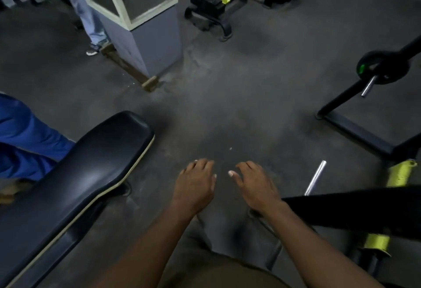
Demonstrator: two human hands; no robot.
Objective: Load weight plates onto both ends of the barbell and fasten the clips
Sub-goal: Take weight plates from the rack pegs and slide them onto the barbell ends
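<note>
Both hands, left hand (196, 183) and right hand (255, 185), hover empty with loosely spread fingers over the floor (227, 105), beside the bench (91, 162).

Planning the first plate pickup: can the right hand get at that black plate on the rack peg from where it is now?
Probably not yet. The right hand is empty and low over bare floor, while the black plate hangs far off on the rack's peg. Nothing blocks the way; a step closer looks needed.

Black plate (385, 67), green-marked; black bench (86, 164).
</note>
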